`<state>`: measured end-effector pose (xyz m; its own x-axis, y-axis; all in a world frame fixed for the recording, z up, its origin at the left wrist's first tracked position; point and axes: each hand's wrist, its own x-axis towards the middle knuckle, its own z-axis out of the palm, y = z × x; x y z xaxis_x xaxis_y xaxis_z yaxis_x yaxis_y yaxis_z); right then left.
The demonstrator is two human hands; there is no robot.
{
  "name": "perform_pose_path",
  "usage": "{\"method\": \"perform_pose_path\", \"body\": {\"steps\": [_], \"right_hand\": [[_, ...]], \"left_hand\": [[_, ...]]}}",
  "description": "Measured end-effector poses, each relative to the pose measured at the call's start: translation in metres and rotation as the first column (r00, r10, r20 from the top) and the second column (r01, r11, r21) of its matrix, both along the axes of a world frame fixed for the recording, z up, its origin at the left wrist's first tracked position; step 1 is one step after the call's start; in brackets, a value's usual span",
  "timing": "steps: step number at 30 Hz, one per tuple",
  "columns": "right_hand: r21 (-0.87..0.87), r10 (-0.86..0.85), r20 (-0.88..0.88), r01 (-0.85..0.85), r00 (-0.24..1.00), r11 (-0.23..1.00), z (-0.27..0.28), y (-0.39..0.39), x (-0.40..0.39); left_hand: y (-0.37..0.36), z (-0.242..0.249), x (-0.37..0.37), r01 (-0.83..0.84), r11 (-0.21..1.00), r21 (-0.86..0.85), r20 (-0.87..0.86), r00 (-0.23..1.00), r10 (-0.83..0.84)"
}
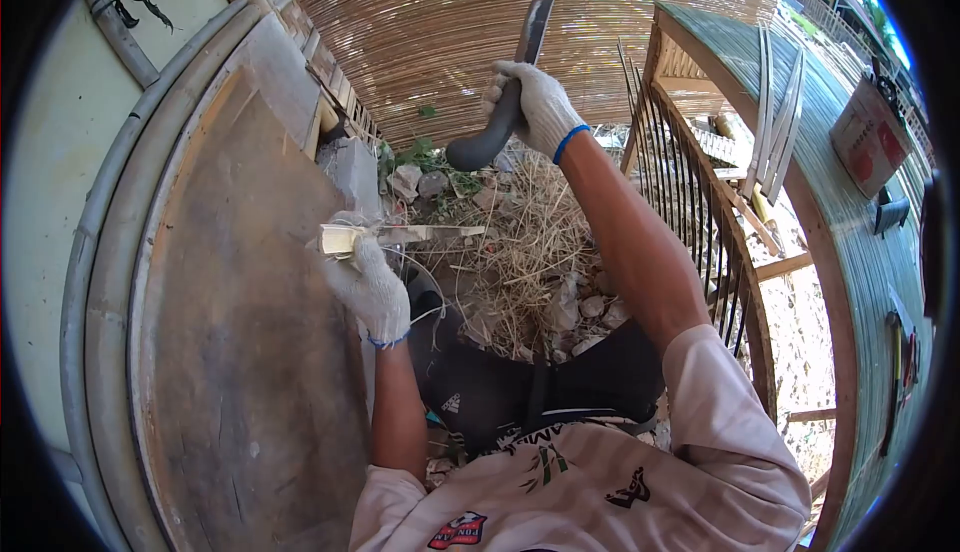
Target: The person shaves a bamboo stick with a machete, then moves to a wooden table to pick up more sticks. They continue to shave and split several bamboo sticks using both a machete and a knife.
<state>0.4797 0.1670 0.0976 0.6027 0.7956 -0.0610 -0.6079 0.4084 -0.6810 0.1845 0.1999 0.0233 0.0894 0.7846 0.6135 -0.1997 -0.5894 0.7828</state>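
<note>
My right hand (540, 107), in a white knit glove with a blue cuff, is wrapped round the dark curved handle of a machete (535, 30). Its blade points up and away from me, in front of the woven screen. Lower and to the left, my gloved left hand (372, 287) grips a pale split bamboo piece (440, 233), whose thick cut end faces left and whose thin end reaches right. Some thin fibres hang near this hand. Blade and bamboo are well apart. The fingers of my left hand are partly hidden by the bamboo.
A worn wooden board (250, 352) leans at the left beside bamboo poles. Straw-like shavings (535, 237) and stones (405, 182) cover the ground ahead. To the right stands a wood-framed bench (840, 282) with bamboo strips (775, 122) and a box (868, 140). A woven screen (430, 42) closes the back.
</note>
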Motion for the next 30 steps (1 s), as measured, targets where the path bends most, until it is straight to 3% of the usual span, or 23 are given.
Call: {"method": "perform_pose_path", "body": {"steps": [2,4,6,8,10,12,15,18,20,21,23,24,25,26,27,29,30], "right_hand": [[-0.143,0.059,0.122,-0.041,0.991,0.989,-0.026,-0.033,0.001],[-0.308,0.094,0.345,0.018,0.934,0.951,-0.067,-0.064,-0.009],[-0.482,0.191,0.482,0.077,0.855,0.873,-0.117,-0.090,-0.022],[-0.548,0.194,0.476,0.117,0.858,0.828,-0.179,-0.109,-0.035],[-0.593,0.222,0.484,0.131,0.846,0.795,-0.214,-0.130,-0.055],[-0.655,0.256,0.517,0.185,0.817,0.733,-0.247,-0.143,-0.069],[-0.691,0.242,0.400,0.118,0.884,0.713,-0.285,-0.154,-0.087],[-0.735,0.244,0.444,0.194,0.862,0.650,-0.312,-0.163,-0.099],[-0.713,0.191,0.403,0.176,0.895,0.679,-0.317,-0.170,-0.106],[-0.719,0.190,0.423,0.200,0.886,0.666,-0.324,-0.174,-0.109],[-0.732,0.195,0.424,0.208,0.884,0.648,-0.332,-0.181,-0.113],[-0.763,0.207,0.395,0.194,0.895,0.616,-0.330,-0.185,-0.114],[-0.790,0.216,0.369,0.182,0.904,0.585,-0.329,-0.187,-0.113],[-0.789,0.214,0.363,0.177,0.907,0.588,-0.334,-0.187,-0.113],[-0.796,0.239,0.382,0.186,0.893,0.576,-0.344,-0.187,-0.112],[-0.803,0.261,0.399,0.198,0.879,0.562,-0.352,-0.185,-0.113],[-0.806,0.271,0.414,0.212,0.869,0.553,-0.353,-0.182,-0.113]], "left_hand": [[0.026,0.003,0.016,-0.034,0.998,0.053,0.100,0.995,0.028],[0.040,0.024,0.031,0.101,0.974,-0.204,0.478,0.878,0.009],[0.037,0.067,0.043,0.040,0.981,-0.192,0.459,0.887,0.054],[0.032,0.101,0.047,-0.036,0.983,-0.180,0.420,0.901,0.110],[0.032,0.119,0.047,-0.070,0.996,-0.050,0.217,0.973,0.079],[0.033,0.125,0.052,-0.091,0.996,0.017,0.197,0.977,0.086],[0.033,0.135,0.058,-0.037,0.999,-0.019,0.162,0.986,0.040],[0.024,0.162,0.064,-0.012,0.999,-0.039,0.205,0.978,0.020],[0.026,0.181,0.056,0.254,0.963,0.090,0.215,0.939,-0.267],[0.031,0.193,0.043,0.253,0.964,0.088,0.211,0.941,-0.266],[0.038,0.215,0.016,0.492,0.852,0.180,-0.022,0.867,-0.497],[0.023,0.219,0.032,0.494,0.853,0.171,-0.032,0.868,-0.496],[-0.001,0.218,0.059,0.172,0.965,0.198,0.077,0.979,-0.191],[-0.013,0.218,0.074,-0.168,0.967,0.192,0.191,0.973,0.131],[-0.010,0.214,0.073,-0.165,0.967,0.196,0.186,0.974,0.129],[0.003,0.191,0.069,0.154,0.987,0.036,0.051,0.987,-0.156],[0.009,0.177,0.073,0.158,0.987,0.034,0.051,0.986,-0.159]]}}
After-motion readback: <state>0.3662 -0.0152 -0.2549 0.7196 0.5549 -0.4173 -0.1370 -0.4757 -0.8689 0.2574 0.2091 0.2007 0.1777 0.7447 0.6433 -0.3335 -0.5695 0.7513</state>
